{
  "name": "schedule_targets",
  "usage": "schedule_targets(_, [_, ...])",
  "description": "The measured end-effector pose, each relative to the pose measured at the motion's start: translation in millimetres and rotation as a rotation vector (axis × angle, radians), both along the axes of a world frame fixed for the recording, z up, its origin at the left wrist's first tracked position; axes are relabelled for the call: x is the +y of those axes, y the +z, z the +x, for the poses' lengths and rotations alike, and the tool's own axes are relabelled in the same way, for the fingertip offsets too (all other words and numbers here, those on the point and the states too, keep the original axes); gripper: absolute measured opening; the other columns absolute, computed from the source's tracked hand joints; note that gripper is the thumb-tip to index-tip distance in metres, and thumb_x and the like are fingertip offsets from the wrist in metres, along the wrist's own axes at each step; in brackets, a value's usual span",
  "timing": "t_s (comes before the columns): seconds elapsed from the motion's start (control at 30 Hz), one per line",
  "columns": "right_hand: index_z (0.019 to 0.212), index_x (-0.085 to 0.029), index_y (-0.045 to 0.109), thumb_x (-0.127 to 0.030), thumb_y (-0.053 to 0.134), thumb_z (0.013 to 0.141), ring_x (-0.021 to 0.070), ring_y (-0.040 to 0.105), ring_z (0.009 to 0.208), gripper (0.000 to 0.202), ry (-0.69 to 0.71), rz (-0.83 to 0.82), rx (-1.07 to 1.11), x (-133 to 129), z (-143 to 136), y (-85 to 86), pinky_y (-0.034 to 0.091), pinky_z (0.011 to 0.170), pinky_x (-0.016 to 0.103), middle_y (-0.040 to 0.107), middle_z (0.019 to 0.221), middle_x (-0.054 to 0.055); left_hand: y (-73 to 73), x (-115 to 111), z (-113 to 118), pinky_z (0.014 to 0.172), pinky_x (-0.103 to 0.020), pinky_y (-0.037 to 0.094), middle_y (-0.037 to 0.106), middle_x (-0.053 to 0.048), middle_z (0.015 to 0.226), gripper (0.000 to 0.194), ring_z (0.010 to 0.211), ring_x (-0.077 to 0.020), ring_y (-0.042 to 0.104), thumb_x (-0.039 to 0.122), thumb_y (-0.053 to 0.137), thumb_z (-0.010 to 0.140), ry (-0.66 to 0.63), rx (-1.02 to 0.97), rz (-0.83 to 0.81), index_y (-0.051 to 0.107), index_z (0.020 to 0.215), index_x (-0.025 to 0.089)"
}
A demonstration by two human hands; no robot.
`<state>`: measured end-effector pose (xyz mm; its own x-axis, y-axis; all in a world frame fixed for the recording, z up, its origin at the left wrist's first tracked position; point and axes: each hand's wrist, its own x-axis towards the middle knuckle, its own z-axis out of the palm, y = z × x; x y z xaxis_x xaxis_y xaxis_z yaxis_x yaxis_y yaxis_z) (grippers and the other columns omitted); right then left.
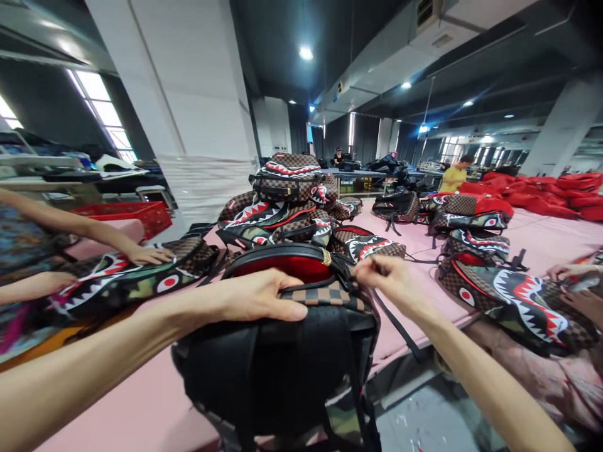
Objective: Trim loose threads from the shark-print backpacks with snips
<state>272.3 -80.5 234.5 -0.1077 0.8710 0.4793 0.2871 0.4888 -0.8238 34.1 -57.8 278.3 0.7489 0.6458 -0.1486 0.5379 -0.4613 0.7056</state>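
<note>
A black backpack (292, 370) with a brown checkered top panel stands in front of me, its back and straps facing me. Its top is unzipped, and the red lining (301, 269) shows inside. My left hand (264, 296) grips the near edge of the opening, thumb outside on the checkered panel and fingers inside, partly hidden. At the right end of the opening, my right hand (389, 281) has its fingers closed in a pinch on the bag's black zipper edge; the exact bit held is hard to see. A gold zipper pull (326, 256) lies on the rim nearby.
More shark-mouth backpacks (289, 172) are piled behind on the pink-covered table (532, 242). At left, a co-worker's hands rest on another backpack (136, 282); at right, another person's hands touch a backpack (527, 301). Red bags (556, 191) lie at the far right. A wrapped pillar (188, 113) rises behind.
</note>
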Motion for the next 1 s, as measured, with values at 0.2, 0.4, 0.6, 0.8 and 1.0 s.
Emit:
schedule_targets(0.2, [0.07,-0.018,0.064,-0.029,0.063,0.075,0.012,0.053,0.061,0.012,-0.098,0.139,-0.127,-49.3,15.4,-35.0,0.04,0.058,0.023,0.06,0.066,0.0,1.1,15.1,9.1,0.047,-0.019,0.025,0.041,0.003,0.06,0.044,0.053,-0.0088,0.033,0.058,0.054,0.071,-0.006,0.036,-0.064,0.054,0.069,0.014])
schedule_targets(0.4, [0.052,-0.016,0.053,-0.039,0.068,0.069,0.0088,0.042,0.047,0.032,0.055,-0.284,0.053,-55.4,-18.8,-35.8,0.031,0.045,0.021,0.045,0.047,-0.005,6.5,5.0,14.6,0.05,-0.02,0.029,0.04,0.003,0.06,0.052,0.054,-0.0094,0.032,0.064,0.044,0.076,0.097,-0.084,-0.101,0.051,0.063,0.014])
schedule_targets(0.6, [0.099,-0.02,0.062,-0.034,0.077,0.06,0.0194,0.062,0.078,0.044,0.32,-0.429,0.54,-42.8,-42.5,-41.6,0.051,0.072,0.033,0.068,0.089,0.003,-3.6,7.9,10.3,0.054,-0.022,0.035,0.052,0.0,0.063,0.054,0.055,-0.0108,0.04,0.06,0.038,0.082,0.038,-0.139,-0.057,0.06,0.069,0.013])
schedule_targets(0.8, [0.094,-0.017,0.065,-0.037,0.076,0.061,0.0219,0.062,0.083,0.04,0.243,-0.399,0.359,-18.8,-20.3,-56.3,0.051,0.077,0.035,0.068,0.089,0.005,29.1,-23.3,-29.0,0.076,-0.022,0.042,0.067,-0.002,0.093,0.029,0.085,-0.0168,0.058,0.038,0.054,0.077,0.172,-0.275,0.477,0.067,0.093,0.019])
schedule_targets(1.0, [0.079,-0.017,0.065,-0.043,0.074,0.063,0.0221,0.059,0.084,0.032,0.17,-0.356,0.238,-5.2,-11.7,-69.7,0.049,0.076,0.034,0.065,0.08,0.005,-21.5,-73.8,-88.0,0.054,-0.022,0.045,0.064,-0.004,0.061,0.046,0.058,-0.0159,0.058,0.054,0.044,0.078,0.6,-0.157,0.116,0.064,0.065,0.015])
